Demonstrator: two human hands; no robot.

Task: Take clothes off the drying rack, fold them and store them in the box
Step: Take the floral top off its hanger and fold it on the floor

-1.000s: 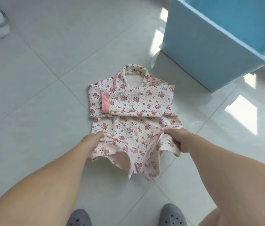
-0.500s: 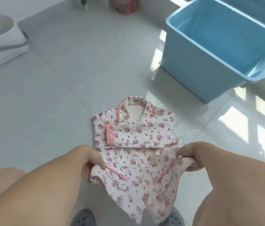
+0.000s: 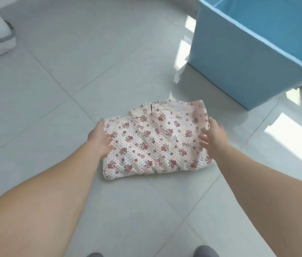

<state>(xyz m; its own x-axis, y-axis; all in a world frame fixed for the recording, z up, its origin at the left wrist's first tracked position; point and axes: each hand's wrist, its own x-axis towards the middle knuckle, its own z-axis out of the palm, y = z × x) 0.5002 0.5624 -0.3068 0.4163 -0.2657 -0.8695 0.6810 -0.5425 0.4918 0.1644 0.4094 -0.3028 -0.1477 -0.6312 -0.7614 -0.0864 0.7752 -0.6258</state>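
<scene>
Fingers (image 3: 109, 140) of both hands spread flat, unclenched, pressing opposite edges of the folded floral garment (image 3: 155, 145) on the floor

1. No text, label, brand, number or sign can be read anywhere in the head view.
2. The folded floral garment (image 3: 155, 143) carries only a printed pattern of red flowers and dots, no lettering.
3. The blue plastic box (image 3: 243, 58) has plain walls with no legible marking.
</scene>
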